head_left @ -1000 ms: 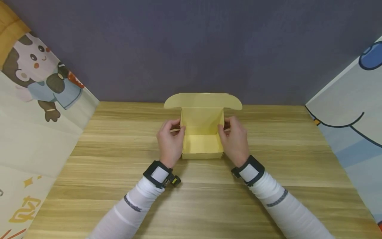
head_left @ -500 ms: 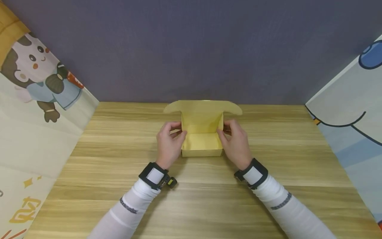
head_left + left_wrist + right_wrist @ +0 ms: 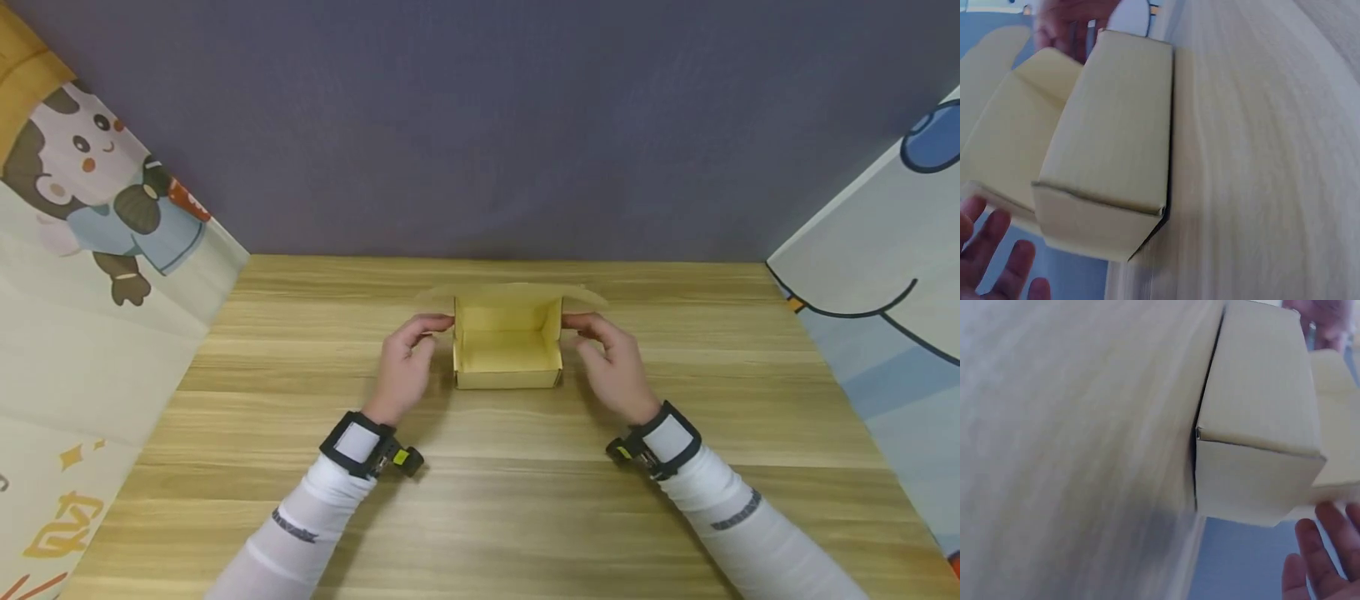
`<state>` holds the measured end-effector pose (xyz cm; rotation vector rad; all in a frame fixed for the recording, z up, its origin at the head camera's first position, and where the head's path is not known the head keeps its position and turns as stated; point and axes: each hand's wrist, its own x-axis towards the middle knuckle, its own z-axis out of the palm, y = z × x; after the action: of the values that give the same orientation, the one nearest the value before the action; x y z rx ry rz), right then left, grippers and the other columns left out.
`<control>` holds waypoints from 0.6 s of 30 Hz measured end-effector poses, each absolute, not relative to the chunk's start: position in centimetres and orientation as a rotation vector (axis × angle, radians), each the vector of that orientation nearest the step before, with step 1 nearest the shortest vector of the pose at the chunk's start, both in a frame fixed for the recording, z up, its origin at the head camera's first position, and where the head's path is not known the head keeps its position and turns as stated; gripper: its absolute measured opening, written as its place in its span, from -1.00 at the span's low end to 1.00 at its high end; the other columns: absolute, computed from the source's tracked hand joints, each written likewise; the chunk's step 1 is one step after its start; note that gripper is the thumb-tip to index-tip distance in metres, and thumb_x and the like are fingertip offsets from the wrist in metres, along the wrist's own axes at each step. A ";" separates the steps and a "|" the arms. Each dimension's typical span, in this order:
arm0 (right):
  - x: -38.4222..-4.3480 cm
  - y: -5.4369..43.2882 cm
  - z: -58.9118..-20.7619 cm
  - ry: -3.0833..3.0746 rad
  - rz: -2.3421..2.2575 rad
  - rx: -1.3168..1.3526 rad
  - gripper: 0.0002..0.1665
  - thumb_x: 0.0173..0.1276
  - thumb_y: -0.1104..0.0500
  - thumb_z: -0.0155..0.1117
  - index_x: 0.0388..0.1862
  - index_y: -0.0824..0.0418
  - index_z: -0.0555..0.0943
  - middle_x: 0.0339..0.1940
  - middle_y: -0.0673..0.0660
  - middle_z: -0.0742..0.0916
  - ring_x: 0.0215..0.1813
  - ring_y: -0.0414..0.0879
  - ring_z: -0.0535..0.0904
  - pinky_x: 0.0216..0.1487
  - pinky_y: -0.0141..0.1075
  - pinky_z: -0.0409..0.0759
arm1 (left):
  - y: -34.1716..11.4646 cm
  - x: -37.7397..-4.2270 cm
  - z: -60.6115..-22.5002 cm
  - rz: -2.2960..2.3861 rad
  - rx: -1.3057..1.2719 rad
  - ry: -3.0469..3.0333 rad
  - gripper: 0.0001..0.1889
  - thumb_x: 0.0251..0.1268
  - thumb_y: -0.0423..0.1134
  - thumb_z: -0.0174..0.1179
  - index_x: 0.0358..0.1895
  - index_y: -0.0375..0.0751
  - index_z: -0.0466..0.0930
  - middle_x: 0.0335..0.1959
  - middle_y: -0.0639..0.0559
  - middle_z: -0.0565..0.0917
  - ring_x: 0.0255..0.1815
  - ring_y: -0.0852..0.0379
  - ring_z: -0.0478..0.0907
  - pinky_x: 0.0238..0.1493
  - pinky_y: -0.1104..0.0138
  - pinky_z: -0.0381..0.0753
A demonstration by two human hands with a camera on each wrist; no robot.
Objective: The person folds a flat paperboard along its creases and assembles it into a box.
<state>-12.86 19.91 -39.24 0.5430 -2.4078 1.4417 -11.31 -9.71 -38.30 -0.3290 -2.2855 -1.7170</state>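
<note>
A small yellow cardboard box (image 3: pixel 507 380) stands on the table, its inside showing and its lid flap (image 3: pixel 510 292) blurred at the back. My left hand (image 3: pixel 405 362) is at its left side, with the index fingertip right at the side edge and the thumb apart from the box. At the opposite side, my right hand (image 3: pixel 611 367) mirrors it, fingertips at the edge and thumb off. In the left wrist view, relaxed left fingers (image 3: pixel 1013 269) spread beside the box's end panel. Loosely bent right fingers (image 3: pixel 1329 544) show below the box in the right wrist view.
The wood-grain table (image 3: pixel 480 517) runs back to a dark blue-grey wall (image 3: pixel 495 125). Cartoon-printed panels line the left side (image 3: pixel 97 333) and the right side (image 3: pixel 885 350). Both wrists carry black straps with small cameras.
Both thumbs have come off the box's side walls and the hands have drawn outward. The lid flap has dropped lower in view, and the box's front edge sits slightly farther back.
</note>
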 end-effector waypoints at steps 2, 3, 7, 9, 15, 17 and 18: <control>-13.1 20.4 -39.3 -2.425 1.503 0.545 -0.65 0.42 0.40 0.01 0.04 0.18 0.66 0.04 0.11 0.72 0.10 -0.24 0.57 0.10 -0.48 0.47 | -10.5 -11.6 -38.6 -1.783 -0.344 -2.328 -0.64 0.34 -0.57 -0.15 -0.02 -0.33 0.65 0.06 -0.15 0.65 0.11 -0.06 0.56 0.20 0.12 0.50; -13.1 20.6 -39.3 -2.436 1.540 0.548 -0.63 0.44 0.40 -0.02 0.05 0.19 0.65 0.05 0.13 0.72 0.11 -0.26 0.56 0.10 -0.50 0.47 | -10.8 -11.7 -38.6 -1.827 -0.348 -2.345 -0.62 0.36 -0.54 -0.17 0.00 -0.30 0.65 0.07 -0.12 0.65 0.10 -0.05 0.57 0.18 0.13 0.50; -13.5 21.3 -39.0 -2.473 1.715 0.560 -0.61 0.53 0.30 -0.14 0.10 0.20 0.63 0.08 0.17 0.70 0.16 -0.28 0.54 0.14 -0.44 0.48 | -11.9 -12.0 -38.3 -2.066 -0.367 -2.351 -0.58 0.39 -0.40 -0.25 0.10 -0.23 0.60 0.11 -0.11 0.63 0.06 -0.14 0.56 0.13 -0.06 0.49; -13.7 21.7 -38.8 -2.477 1.820 0.576 -0.58 0.57 0.24 -0.20 0.12 0.21 0.62 0.10 0.18 0.69 0.18 -0.25 0.54 0.16 -0.35 0.50 | -12.3 -12.2 -38.0 -2.227 -0.378 -2.311 -0.55 0.48 -0.27 -0.32 0.19 -0.25 0.53 0.15 -0.18 0.60 0.09 -0.23 0.52 0.13 -0.12 0.46; -14.4 22.6 -38.3 -2.469 2.119 0.603 -0.35 0.64 -0.07 -0.43 0.26 0.31 0.48 0.18 0.28 0.63 0.23 0.04 0.55 0.26 -0.15 0.44 | -13.2 -12.6 -36.5 -2.434 -0.362 -2.317 -0.16 0.47 0.31 -0.69 0.35 -0.27 0.29 0.19 -0.27 0.57 0.16 -0.38 0.46 0.10 0.06 0.47; -14.5 22.7 -37.9 -2.486 2.168 0.583 -0.21 0.60 -0.21 -0.51 0.28 0.33 0.43 0.17 0.32 0.63 0.21 0.11 0.55 0.27 -0.12 0.41 | -13.3 -12.9 -35.7 -2.403 -0.348 -2.392 -0.10 0.39 0.41 -0.69 0.35 -0.23 0.27 0.18 -0.24 0.59 0.16 -0.38 0.47 0.12 0.03 0.47; -14.6 22.8 -37.6 -2.510 2.167 0.572 -0.16 0.58 -0.26 -0.54 0.29 0.33 0.42 0.16 0.33 0.64 0.21 0.13 0.56 0.28 -0.10 0.40 | -13.3 -13.0 -35.3 -2.374 -0.333 -2.441 -0.10 0.37 0.43 -0.66 0.35 -0.20 0.27 0.16 -0.21 0.61 0.15 -0.36 0.49 0.14 0.00 0.47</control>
<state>-14.57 22.80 -37.59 0.5724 -2.5098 2.1669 -12.99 -13.26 -35.32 -0.3332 -2.4406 -2.3738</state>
